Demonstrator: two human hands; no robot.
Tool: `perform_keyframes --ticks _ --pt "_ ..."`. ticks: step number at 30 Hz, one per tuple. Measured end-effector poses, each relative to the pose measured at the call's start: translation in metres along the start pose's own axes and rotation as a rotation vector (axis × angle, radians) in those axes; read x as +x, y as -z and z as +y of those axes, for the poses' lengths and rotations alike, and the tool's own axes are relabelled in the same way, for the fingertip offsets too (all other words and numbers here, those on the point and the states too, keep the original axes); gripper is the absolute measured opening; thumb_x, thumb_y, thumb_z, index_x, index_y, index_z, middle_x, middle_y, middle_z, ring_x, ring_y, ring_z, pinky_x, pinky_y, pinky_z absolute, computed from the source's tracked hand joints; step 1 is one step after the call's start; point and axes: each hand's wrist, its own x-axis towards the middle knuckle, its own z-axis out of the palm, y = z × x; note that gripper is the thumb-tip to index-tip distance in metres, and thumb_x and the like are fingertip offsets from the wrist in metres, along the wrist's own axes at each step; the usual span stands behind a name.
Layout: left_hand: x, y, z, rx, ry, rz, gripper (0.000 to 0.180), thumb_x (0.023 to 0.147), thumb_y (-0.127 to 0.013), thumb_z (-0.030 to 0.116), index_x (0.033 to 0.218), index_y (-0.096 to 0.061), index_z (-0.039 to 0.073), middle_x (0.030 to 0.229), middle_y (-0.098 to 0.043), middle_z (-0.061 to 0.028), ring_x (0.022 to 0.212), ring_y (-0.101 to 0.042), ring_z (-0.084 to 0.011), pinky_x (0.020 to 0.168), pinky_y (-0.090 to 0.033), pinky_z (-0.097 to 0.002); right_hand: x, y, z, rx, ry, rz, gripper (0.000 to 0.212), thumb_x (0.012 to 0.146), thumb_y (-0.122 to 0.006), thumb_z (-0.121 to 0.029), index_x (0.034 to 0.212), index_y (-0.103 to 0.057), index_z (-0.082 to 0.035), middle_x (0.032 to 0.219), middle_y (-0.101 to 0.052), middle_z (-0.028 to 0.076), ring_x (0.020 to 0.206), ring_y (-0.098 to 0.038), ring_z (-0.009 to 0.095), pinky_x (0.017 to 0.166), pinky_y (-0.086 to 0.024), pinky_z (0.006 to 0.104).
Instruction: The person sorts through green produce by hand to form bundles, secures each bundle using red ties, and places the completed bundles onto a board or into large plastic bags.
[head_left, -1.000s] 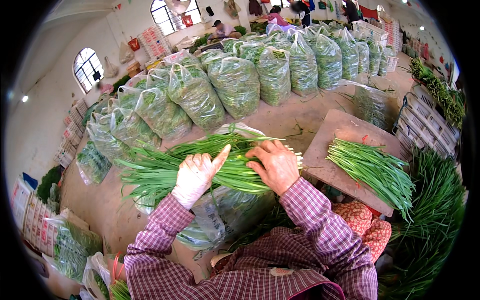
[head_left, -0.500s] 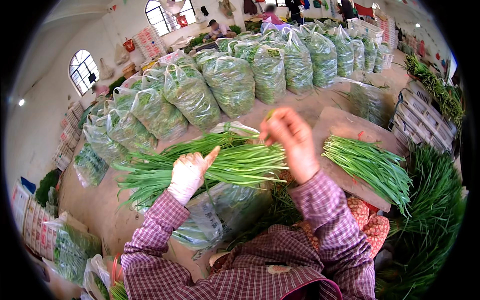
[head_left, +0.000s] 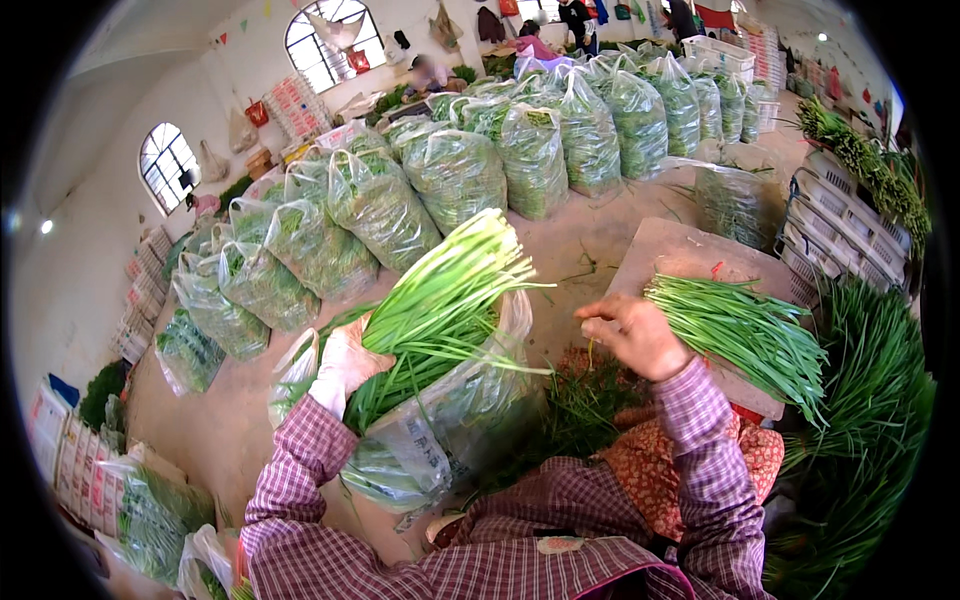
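My left hand (head_left: 350, 365), in a pale glove, is closed around a bunch of garlic chives (head_left: 440, 310). The bunch slants up and to the right over the mouth of a clear plastic bag (head_left: 430, 440) on the floor, which holds more greens. To the right of the bunch, my right hand (head_left: 640, 335) is bare and free of it, its thumb and fingers drawn together. A thin yellowish strand seems to hang below those fingertips, too small to name. Beside that hand, another bunch of chives (head_left: 740, 330) lies on a board (head_left: 650, 250).
Rows of filled clear bags (head_left: 450, 165) stand across the far side and left. A large heap of chives (head_left: 860, 390) lies at right, below stacked white crates (head_left: 840, 220). Loose stalks (head_left: 585, 410) lie by my knees. Other people (head_left: 430, 75) are at the back.
The held bunch has swung from lying level to slanting upward, and my left hand has moved slightly left and down. My right hand has drawn away from the stalks, rightward and down.
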Motion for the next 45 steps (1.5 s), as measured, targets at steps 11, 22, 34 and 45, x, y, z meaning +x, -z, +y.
perform_keyframes --ticks 11,22,34,45 --pt "-0.005 0.008 0.020 -0.535 0.402 -0.288 0.055 0.066 -0.076 -0.006 0.117 -0.054 -0.008 0.089 -0.068 -0.0191 0.079 -0.068 -0.0233 0.072 -0.057 -0.0321 0.014 -0.010 -0.033 0.507 -0.154 0.319 0.017 0.089 -0.060 -0.011 0.101 -0.066 -0.001 0.079 -0.064 0.010 0.062 -0.055 0.016 0.057 -0.045 0.0301" --pt "-0.042 -0.036 0.045 -0.641 0.603 -0.387 0.053 0.070 -0.073 -0.005 0.120 -0.055 -0.005 0.088 -0.069 -0.0193 0.073 -0.068 -0.0227 0.064 -0.057 -0.0327 0.019 -0.004 -0.043 0.323 -0.024 0.469 0.017 0.088 -0.061 -0.012 0.098 -0.066 0.001 0.077 -0.065 0.011 0.064 -0.060 0.015 0.059 -0.047 0.0288" --pt "-0.063 -0.051 0.029 -0.652 0.495 -0.382 0.049 0.071 -0.072 -0.006 0.116 -0.056 -0.002 0.089 -0.069 -0.0159 0.078 -0.069 -0.0226 0.066 -0.057 -0.0328 0.041 -0.042 -0.045 0.633 -0.246 0.371 0.022 0.084 -0.064 -0.019 0.086 -0.065 0.003 0.066 -0.066 0.010 0.058 -0.064 0.018 0.057 -0.048 0.0305" --pt "-0.072 -0.053 0.013 -0.694 0.515 -0.386 0.049 0.069 -0.074 -0.005 0.116 -0.057 -0.002 0.091 -0.069 -0.0147 0.078 -0.068 -0.0213 0.066 -0.057 -0.0324 0.035 -0.065 -0.051 0.783 -0.346 0.193 0.026 0.086 -0.062 -0.014 0.102 -0.054 0.005 0.067 -0.062 0.008 0.056 -0.060 0.012 0.055 -0.048 0.0263"
